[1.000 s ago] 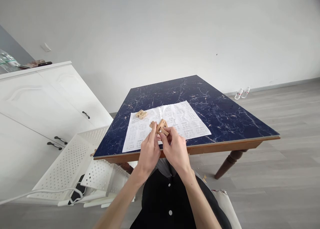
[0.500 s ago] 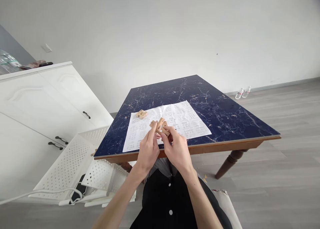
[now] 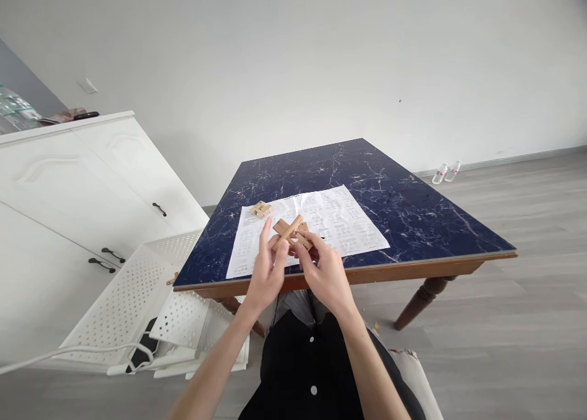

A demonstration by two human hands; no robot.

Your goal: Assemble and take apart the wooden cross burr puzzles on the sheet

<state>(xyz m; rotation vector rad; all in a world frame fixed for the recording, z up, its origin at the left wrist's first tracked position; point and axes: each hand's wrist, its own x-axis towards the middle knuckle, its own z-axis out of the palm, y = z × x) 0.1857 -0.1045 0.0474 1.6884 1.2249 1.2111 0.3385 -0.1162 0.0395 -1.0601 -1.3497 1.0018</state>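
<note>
Between my hands, just over the paper's near part, is a partly joined wooden burr puzzle made of crossing light-brown sticks. My left hand holds its near left side, the thumb against a stick and the index finger lifted away. My right hand pinches the right side between thumb and fingers. Some fingertips are hidden behind the wood. Beyond my left hand, a small cluster of wooden pieces rests on the paper's far left corner. The white printed sheet lies creased under the work.
The dark blue marble-patterned table has a brown wooden edge. To the left stand a white cabinet and white perforated panels. Two clear bottles are on the floor by the wall.
My left index finger has lifted off the puzzle and the left hand has opened out slightly to the left. A diagonal stick now shows more fully. The right hand keeps its pinch.
</note>
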